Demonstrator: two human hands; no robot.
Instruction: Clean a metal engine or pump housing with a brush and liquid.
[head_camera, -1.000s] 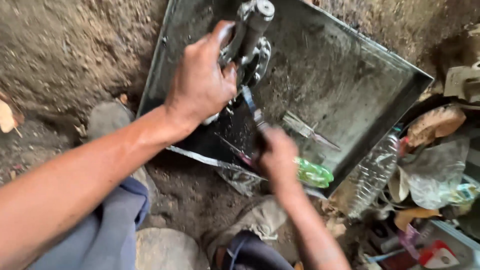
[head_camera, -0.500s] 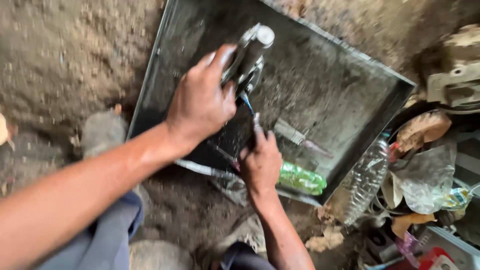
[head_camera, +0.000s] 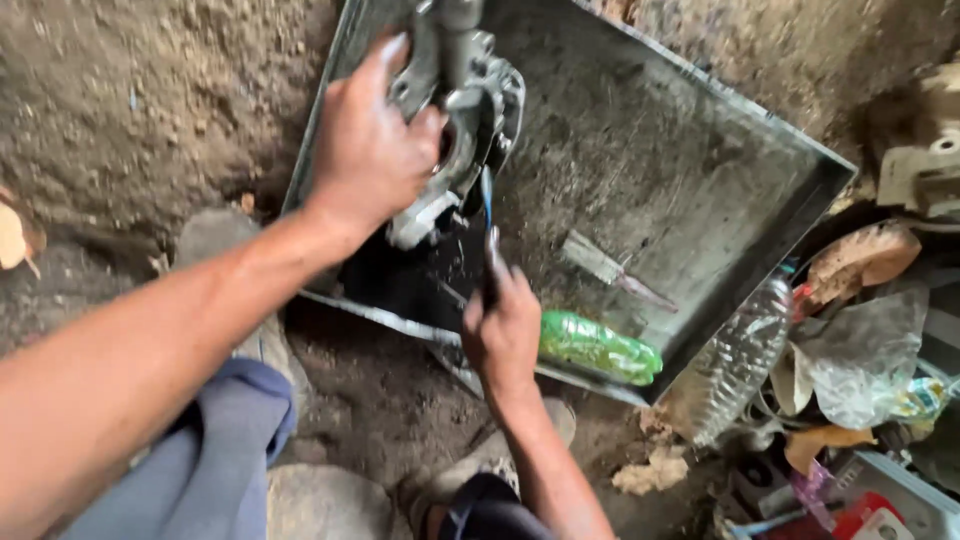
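My left hand (head_camera: 365, 150) grips the grey metal casting (head_camera: 462, 110) at upper centre, over the tray (head_camera: 700, 150); my right hand (head_camera: 503, 330) pinches a small brush (head_camera: 487, 205) against it; cleaning looks midway, grime remaining.

- The dirt floor (head_camera: 150, 110) carries everything, bare and crumbly toward 10 o'clock.
- A large, shallow metal tray (head_camera: 700, 170) rests on it, tilted, filling the middle up to 1 o'clock.
- Inside the tray, toward 4 o'clock, lies a green plastic bottle (head_camera: 598, 347); near it, a small flat metal blade (head_camera: 610, 268).
- A clear plastic bottle (head_camera: 735, 360) leans just outside the tray's 4 o'clock corner.
- Crumpled wrappers and scraps (head_camera: 860, 370) are heaped on the floor at 4 o'clock.
- A dry leaf (head_camera: 12, 237) lies at 9 o'clock.
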